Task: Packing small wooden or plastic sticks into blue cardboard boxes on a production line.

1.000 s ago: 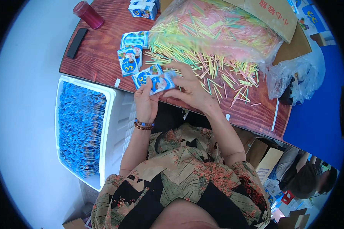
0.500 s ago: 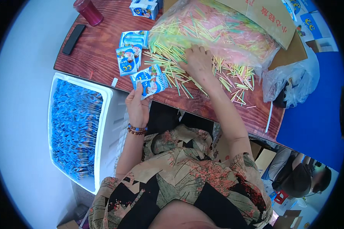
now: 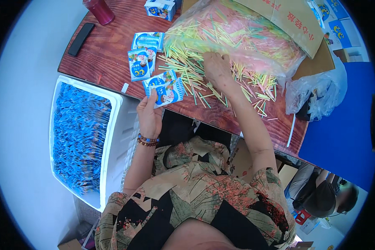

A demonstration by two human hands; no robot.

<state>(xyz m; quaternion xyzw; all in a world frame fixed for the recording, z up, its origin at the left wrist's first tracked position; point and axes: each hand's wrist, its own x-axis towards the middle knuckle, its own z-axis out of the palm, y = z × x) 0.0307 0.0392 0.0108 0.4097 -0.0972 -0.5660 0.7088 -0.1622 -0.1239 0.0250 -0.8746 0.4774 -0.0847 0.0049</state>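
So, glossy crimped packet [image 3: 170, 96] between pinching left fingers [image 3: 153, 97]; right fingers [image 3: 208, 59] amid slender pastel sticks [image 3: 183, 66], grip unclear.

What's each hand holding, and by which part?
Left hand: a blue-and-white packet, by its left edge. Right hand: at the loose sticks; whether it grips any can't be told.

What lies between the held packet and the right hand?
In the head view, loose yellow and green sticks lie between the held blue-and-white packet and the right hand.
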